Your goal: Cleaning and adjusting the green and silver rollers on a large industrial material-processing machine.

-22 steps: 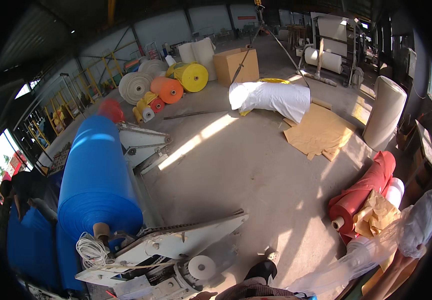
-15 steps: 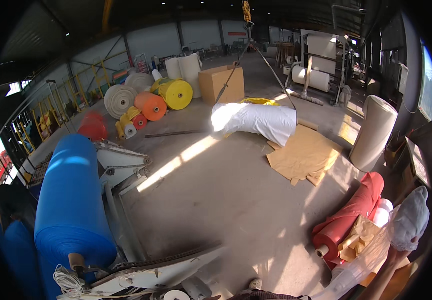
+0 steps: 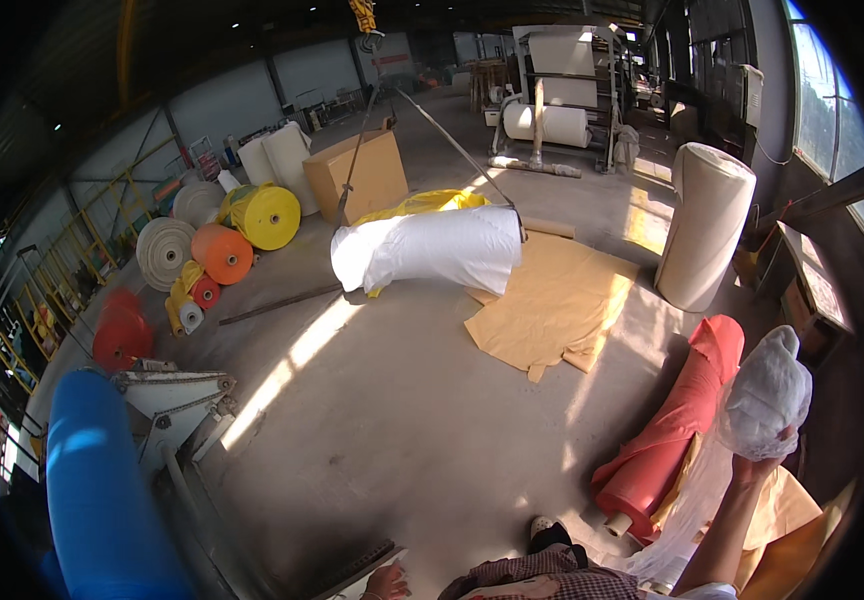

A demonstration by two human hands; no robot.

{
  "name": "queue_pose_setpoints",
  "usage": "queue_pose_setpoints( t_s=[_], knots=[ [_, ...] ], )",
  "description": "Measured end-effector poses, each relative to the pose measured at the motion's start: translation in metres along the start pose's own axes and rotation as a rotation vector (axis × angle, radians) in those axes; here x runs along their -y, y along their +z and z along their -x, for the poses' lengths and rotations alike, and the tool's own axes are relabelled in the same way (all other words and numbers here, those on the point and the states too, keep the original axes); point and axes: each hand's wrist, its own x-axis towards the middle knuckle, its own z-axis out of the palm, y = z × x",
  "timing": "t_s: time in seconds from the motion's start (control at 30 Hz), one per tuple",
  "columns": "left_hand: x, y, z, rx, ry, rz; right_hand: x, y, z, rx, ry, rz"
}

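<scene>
My right hand (image 3: 758, 467) is raised at the lower right, closed around a bunched wad of clear plastic film (image 3: 767, 395). A long tail of the film hangs down in front of my forearm. Beside it, a red fabric roll (image 3: 667, 430) lies on the floor, its cardboard core showing at the near end. At the bottom edge is my left hand (image 3: 386, 581), close to the white machine frame (image 3: 357, 588); its fingers are too small and blurred to read.
A white-wrapped roll (image 3: 432, 250) hangs in slings from a yellow hoist hook (image 3: 364, 18). Brown paper sheeting (image 3: 562, 305) covers floor beside it. A large blue roll (image 3: 102, 490) stands at left, a tall beige roll (image 3: 704, 230) at right. Orange (image 3: 222, 254) and yellow rolls (image 3: 270, 217) lie behind.
My view has turned to the right, so the room shifts left in the picture. My right hand still holds the plastic film. More of my left hand shows at the bottom edge.
</scene>
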Motion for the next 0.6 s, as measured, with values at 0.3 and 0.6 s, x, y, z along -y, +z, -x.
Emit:
queue_pose_setpoints(
  t_s=[0.3, 0.6],
  knots=[
    [-0.009, 0.085, -0.034, 0.063, -0.024, -0.09, -0.097, -0.06, -0.19, -0.176, 0.093, -0.085],
    [-0.217, 0.215, -0.087, 0.181, 0.012, -0.118, -0.195, -0.073, -0.337, -0.169, 0.089, 0.035]
  ],
)
